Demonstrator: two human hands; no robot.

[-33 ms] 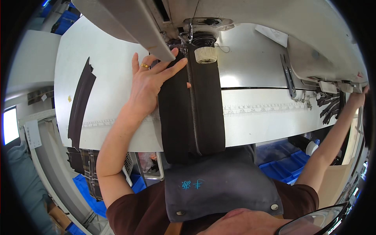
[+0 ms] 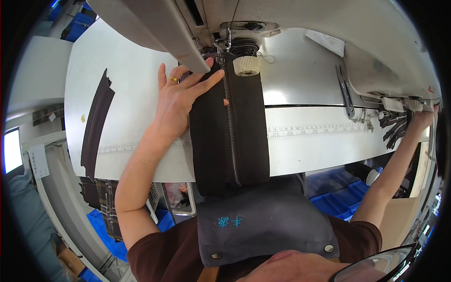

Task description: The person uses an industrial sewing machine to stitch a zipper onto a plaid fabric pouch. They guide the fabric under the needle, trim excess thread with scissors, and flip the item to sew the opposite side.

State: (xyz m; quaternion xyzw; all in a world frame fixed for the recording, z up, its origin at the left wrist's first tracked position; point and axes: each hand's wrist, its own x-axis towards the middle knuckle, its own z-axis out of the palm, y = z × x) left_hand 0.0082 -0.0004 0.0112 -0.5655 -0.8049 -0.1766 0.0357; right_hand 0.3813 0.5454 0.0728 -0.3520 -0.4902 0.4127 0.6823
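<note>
A long black fabric panel (image 2: 249, 141) with a metal zipper (image 2: 229, 131) down its middle lies on the white table (image 2: 127, 66) and hangs over the near edge. Its far end sits under the needle area (image 2: 221, 49) of a grey sewing machine (image 2: 291, 23). My left hand (image 2: 181, 96), wearing a gold ring, rests flat on the panel's left side, fingers spread toward the needle. My right arm stretches far right; my right hand (image 2: 423, 117) is at the table's right end beside a bunch of black zipper pieces (image 2: 394, 127), its fingers partly hidden.
A white ribbed knob (image 2: 246, 66) stands beside the needle. A black fabric strip (image 2: 96, 127) lies at the table's left. A printed ruler strip (image 2: 314, 129) runs along the table's front. Blue crates (image 2: 336, 199) sit below. I wear a dark apron (image 2: 263, 225).
</note>
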